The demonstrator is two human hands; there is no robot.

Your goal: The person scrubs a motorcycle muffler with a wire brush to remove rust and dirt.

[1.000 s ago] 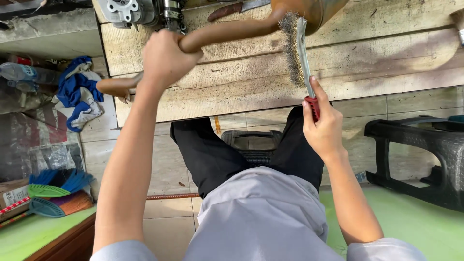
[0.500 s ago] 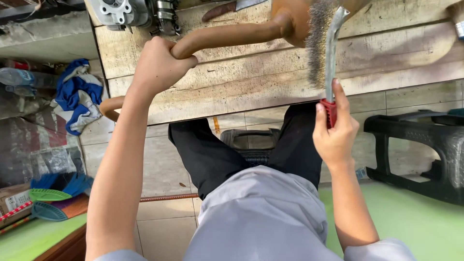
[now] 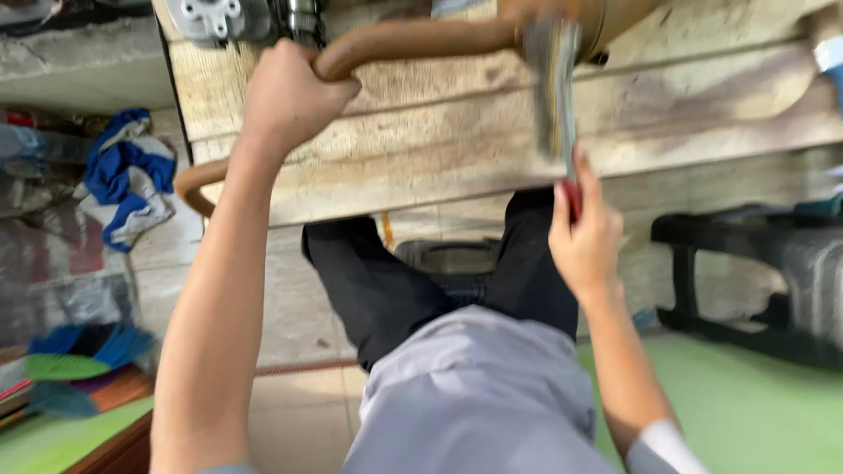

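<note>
Here the left hand (image 3: 285, 96) wraps around a rusty curved exhaust pipe (image 3: 413, 39) lying on the wooden workbench (image 3: 439, 149), while the right hand (image 3: 584, 241) clenches a red-handled wire brush (image 3: 555, 96), its blurred bristles against the pipe.

Bare planks (image 3: 457, 132) between hands (pipe (image 3: 413, 37) above)

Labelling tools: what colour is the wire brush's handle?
Red, showing inside the right hand gripping the wire brush; head view.

A worn wooden plank bench (image 3: 457, 149) spans the top, above a pale tiled floor (image 3: 299, 325). A black plastic stool (image 3: 755, 263) stands right on a green mat (image 3: 755, 412); blue-white cloth (image 3: 123, 175), perhaps rags, lies left
</note>
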